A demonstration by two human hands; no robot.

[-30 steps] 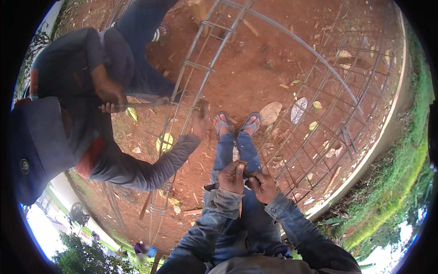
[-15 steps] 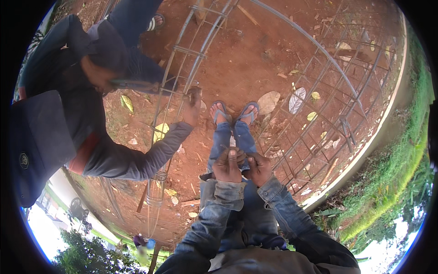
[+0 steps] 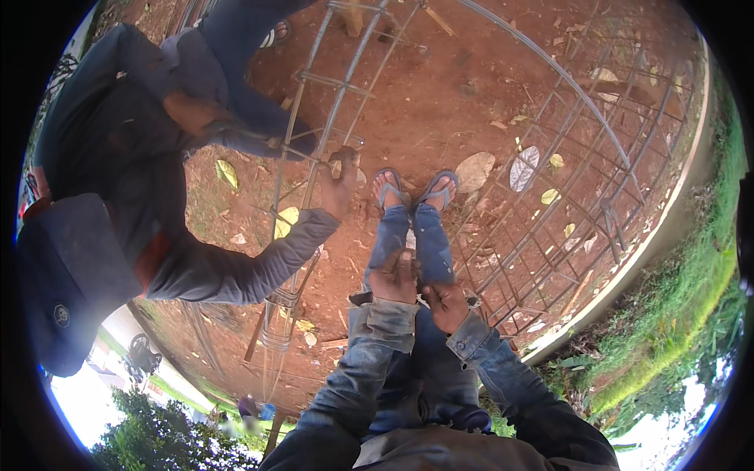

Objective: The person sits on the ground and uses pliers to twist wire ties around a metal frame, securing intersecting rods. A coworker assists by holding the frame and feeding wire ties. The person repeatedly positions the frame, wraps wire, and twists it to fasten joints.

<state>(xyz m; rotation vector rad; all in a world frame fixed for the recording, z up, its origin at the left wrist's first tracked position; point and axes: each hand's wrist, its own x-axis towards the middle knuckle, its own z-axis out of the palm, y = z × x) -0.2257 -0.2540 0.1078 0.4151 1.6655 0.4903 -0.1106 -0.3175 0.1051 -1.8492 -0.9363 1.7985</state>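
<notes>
above the thighs, at the middle of the view, the left hand [image 3: 395, 276] stands upright with its thumb laid over curled fingers, and the right hand [image 3: 448, 304] has its fingers drawn inward; whether either pinches anything cannot be told, since the fingertips are small, dark and partly hidden. both hands partly cover the jeans [image 3: 433, 255], whose legs run up to sandalled feet [image 3: 440, 188]. a rebar cage [image 3: 344, 85] lies on the red soil to the left, cut off at the top edge and partly covered by a co-worker's forearm [image 3: 271, 255]. the co-worker's hand [image 3: 338, 192] is at the cage's bars, its exact grip unclear; the other hand and its tool [image 3: 245, 135] blur into dark clothing, and a navy cap [image 3: 75, 282] hides the head. to the right, a bar lattice [image 3: 609, 210] grows faint toward the curb [image 3: 628, 282].

compared with half a second ago, the right hand sits lower and a gap shows between the hands; the cap also appears lower.
</notes>
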